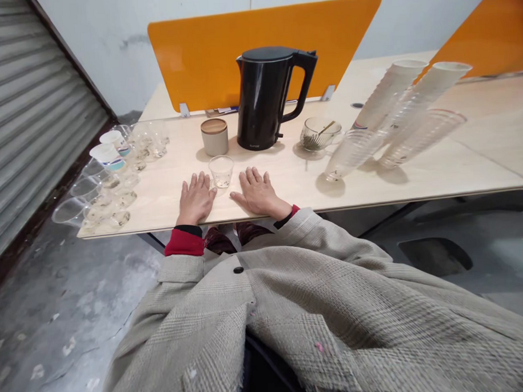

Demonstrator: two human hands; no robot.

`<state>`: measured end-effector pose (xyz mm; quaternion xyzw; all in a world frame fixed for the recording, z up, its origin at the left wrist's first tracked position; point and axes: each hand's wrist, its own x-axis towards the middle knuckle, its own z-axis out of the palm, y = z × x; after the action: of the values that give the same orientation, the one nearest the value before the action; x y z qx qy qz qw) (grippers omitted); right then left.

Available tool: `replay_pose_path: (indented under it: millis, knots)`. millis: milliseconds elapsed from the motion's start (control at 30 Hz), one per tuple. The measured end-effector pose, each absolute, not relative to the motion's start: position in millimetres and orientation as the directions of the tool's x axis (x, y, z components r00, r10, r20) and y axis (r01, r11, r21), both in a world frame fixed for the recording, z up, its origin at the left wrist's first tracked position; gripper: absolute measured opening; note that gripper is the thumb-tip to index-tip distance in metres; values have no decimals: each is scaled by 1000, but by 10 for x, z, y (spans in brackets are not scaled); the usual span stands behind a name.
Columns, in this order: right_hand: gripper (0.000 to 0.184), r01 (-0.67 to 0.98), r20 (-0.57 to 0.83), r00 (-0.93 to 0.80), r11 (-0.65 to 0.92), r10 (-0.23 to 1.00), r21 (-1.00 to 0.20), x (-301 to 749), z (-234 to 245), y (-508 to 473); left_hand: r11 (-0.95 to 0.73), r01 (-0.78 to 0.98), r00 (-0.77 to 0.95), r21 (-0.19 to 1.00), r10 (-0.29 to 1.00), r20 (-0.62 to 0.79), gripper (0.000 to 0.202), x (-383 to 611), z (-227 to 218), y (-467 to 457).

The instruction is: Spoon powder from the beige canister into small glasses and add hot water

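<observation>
My left hand (196,199) lies flat on the pale wooden table (282,189), fingers stretched out and holding nothing. My right hand (258,192) rests palm down as well, its fingers spread. Between them, slightly farther back, a clear plastic cup (222,172) stands upright with a few dark bits at its bottom. Behind that cup are a grey canister (214,141) with a wooden lid and a black electric kettle (261,101). Right of the kettle sits a glass bowl (320,135) holding dark dried leaves and a small spoon.
Several clear cups (71,211) with dark bits inside and two white paper cups (108,155) crowd the table's left end. On the right, tall stacks of clear cups (354,153) and paper cups (384,94) lean over. An orange divider (197,61) stands behind the kettle.
</observation>
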<state>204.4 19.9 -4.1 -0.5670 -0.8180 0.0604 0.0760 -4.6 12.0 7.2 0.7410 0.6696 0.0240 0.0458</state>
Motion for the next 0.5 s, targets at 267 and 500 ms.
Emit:
replay_pose_path:
  millis: [267,500]
  knots:
    - [86,928,22,-339,339,940,-158,2038,-23,198,-92,993,96,74,994,-59,71,-30,109,109]
    - [85,928,31,-336,336,942,-163,2024,19,173,-96,994,99,61,994,-53,71,-28,109,105]
